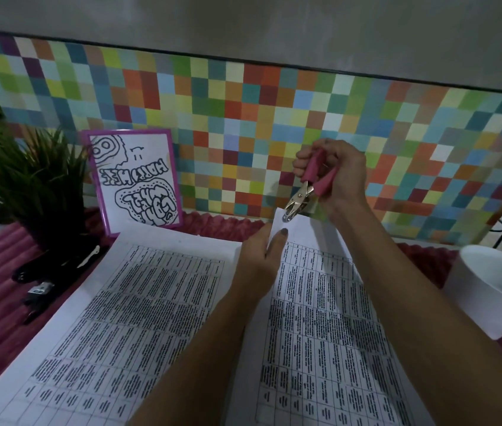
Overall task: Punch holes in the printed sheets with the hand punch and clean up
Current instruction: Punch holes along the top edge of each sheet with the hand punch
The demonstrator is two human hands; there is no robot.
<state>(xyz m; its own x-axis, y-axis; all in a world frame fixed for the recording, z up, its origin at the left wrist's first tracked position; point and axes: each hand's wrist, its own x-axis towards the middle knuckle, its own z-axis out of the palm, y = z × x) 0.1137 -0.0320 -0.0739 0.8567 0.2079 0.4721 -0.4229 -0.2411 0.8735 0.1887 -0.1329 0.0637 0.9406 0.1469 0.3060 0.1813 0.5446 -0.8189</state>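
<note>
Pink-handled hand punch (305, 188) in your right hand (336, 176), fingers curled round the handles, head on the top corner of the raised printed sheet (320, 302). Left hand (259, 256) pinches that edge just beside it, likely keeping the paper stiff for a clean hole.

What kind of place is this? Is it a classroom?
Probably a home desk or hobby corner, not clearly a classroom: printed sheets and a hand punch for paperwork, plus a framed doodle and a potted plant as decoration.
</note>
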